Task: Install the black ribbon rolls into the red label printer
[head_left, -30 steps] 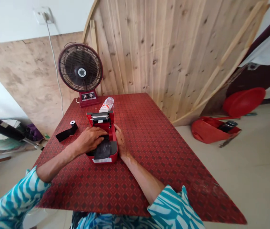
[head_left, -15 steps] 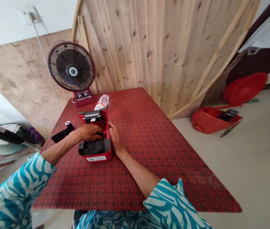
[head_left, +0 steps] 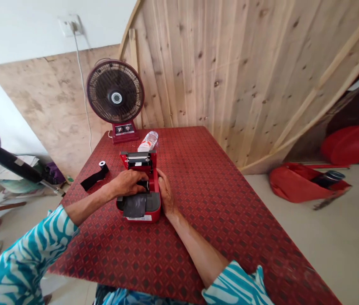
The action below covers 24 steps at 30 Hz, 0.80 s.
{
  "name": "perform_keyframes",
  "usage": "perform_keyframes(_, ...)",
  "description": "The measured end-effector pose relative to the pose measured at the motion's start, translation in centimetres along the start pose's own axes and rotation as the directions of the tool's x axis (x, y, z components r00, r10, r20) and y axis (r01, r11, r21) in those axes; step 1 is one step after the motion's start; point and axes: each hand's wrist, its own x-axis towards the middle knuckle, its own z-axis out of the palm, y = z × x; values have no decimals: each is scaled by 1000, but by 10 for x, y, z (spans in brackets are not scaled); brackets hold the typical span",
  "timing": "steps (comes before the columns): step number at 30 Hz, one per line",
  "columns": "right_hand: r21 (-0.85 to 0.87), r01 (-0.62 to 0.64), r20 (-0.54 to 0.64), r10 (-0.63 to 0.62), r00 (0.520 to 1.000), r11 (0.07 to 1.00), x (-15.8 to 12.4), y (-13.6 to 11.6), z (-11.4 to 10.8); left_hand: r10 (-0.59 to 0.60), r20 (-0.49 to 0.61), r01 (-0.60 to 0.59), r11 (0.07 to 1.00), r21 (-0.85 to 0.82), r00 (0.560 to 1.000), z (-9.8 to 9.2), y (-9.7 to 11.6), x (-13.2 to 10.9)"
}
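A red and black label printer stands on the table with its lid raised. Inside it, my left hand has its fingers closed around a black ribbon roll; part of the roll is hidden under them. A loose black strip hangs over the printer's front edge. My right hand grips the printer's right side, its fingertips near the upper rim. Left of the printer lies another black roll, partly unwound, with a white core.
The red patterned table holds a maroon fan at the back left and a clear plastic bottle lying behind the printer. A wooden panel leans on the wall. On the floor at right is a red bag.
The black strip has come out over the printer's front edge, covering part of the label there. The roll under my left hand shows more. My right hand remains at the printer's side. The view has shifted left.
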Motion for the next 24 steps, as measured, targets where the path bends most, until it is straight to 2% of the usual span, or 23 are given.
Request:
perform_keyframes(4, -16, -6, 10, 6, 1000, 1000, 0, -1, -2, 6, -128, -20, 994, -112, 992, 6, -2, -1)
perform_keyframes(6, -23, -2, 17, 2, 1000, 1000, 0, -2, -2, 26, -159, -54, 983, -177, 987, 8, 0, -2)
perform_keyframes(9, -15, -21, 19, 21, 1000, 1000, -1, -3, -3, 146, -185, -196, 937, -290, 972, 6, 2, -12)
perform_keyframes(11, -21, -22, 19, 22, 1000, 1000, -1, -4, -3, 172, -270, -264, 896, -356, 947, -1, 0, -26)
perform_keyframes(13, -46, -19, 16, 20, 1000, 999, -2, -4, -3, 76, -397, -260, 862, -434, 915, -13, -10, -43)
perform_keyframes(15, -70, -26, 2, 26, 1000, 997, -2, -4, -3, -108, -480, -206, 805, -556, 871, -26, -28, -57)
perform_keyframes(17, -93, -20, -10, 20, 1000, 995, -2, -3, -4, -273, -505, -173, 722, -670, 818, -39, -52, -63)
perform_keyframes(19, -117, 10, -8, -11, 1000, 993, -2, -1, -4, -397, -510, -145, 664, -734, 763, -47, -76, -59)
perform_keyframes(21, -130, 34, 0, -34, 999, 991, -2, 2, -4, -442, -523, -138, 654, -744, 729, -49, -97, -45)
perform_keyframes(23, -123, 21, -1, -22, 1000, 992, -1, 3, -5, -439, -512, -92, 686, -722, 738, -46, -113, -26)
perform_keyframes(24, -118, 7, 1, -7, 1000, 993, -1, 3, -5, -436, -507, -35, 732, -680, 744, -43, -120, -16)
